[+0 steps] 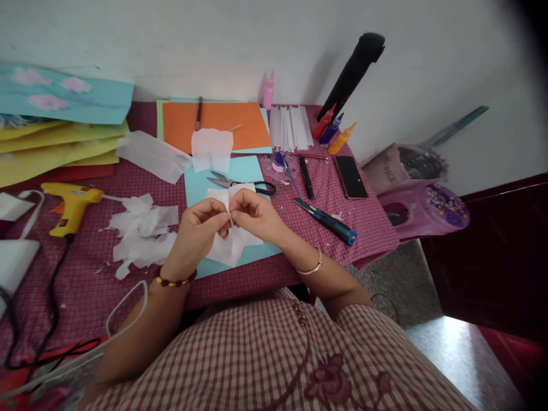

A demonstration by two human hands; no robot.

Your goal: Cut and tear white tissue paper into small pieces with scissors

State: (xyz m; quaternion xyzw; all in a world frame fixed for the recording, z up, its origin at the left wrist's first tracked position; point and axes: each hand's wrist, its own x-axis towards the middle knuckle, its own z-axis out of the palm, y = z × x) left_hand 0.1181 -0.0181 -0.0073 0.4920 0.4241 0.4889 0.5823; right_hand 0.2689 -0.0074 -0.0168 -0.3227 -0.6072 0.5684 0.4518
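the left hand point(192, 231) and the right hand point(259, 217) meet above the front part of the counter point(372, 222), thumbs and fingertips close together, pinching a white tissue sheet point(231, 251) between them. the sheet is gathered at the pinch, and its loose lower part spreads over a light blue paper point(197, 188). just beyond the hands lie black-handled scissors point(233, 183), the blades parted.

the clearest writing is on the pale bag point(387, 174) at the right, beyond the counter: dark capitals read "pace", with perhaps a letter before them that i cannot make out for sure. on the yellow glue gun point(71, 197), at the left, any marks are too small to read. beside its nozzle sits a heap of white tissue scraps point(143, 228).

to the right of the hands are a blue and black cutter point(331, 224), a black marker point(306, 178) and a phone point(351, 177) with a dark screen. behind them stand a red bottle point(324, 123), a blue bottle point(331, 131) and a yellow bottle point(342, 140), with a pink bottle point(268, 92) against the wall; any lettering on them is too blurred to read. near the wall, a dark pen point(199, 114) lies on an orange sheet point(180, 125).
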